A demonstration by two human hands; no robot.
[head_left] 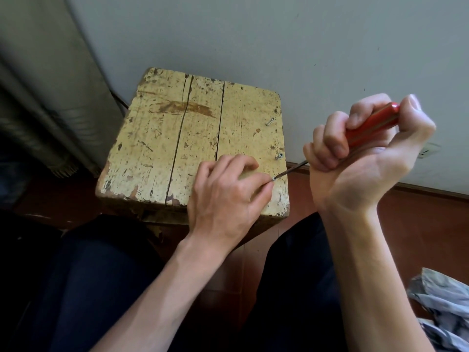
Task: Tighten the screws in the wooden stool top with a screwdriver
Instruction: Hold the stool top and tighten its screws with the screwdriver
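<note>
A worn, yellow-painted wooden stool top stands in front of me. Along its right edge two screws stick up: one far, one nearer. My left hand rests on the near right part of the top, fingertips pinching a third small screw. My right hand is shut on the red handle of a screwdriver, held above and right of the stool. Its thin shaft slants down-left and the tip meets the pinched screw.
A pale wall runs behind the stool, with a socket low on the right. A grey padded object leans at the left. Reddish floor surrounds the stool; crumpled grey cloth lies at the lower right. My dark-trousered knees flank the stool.
</note>
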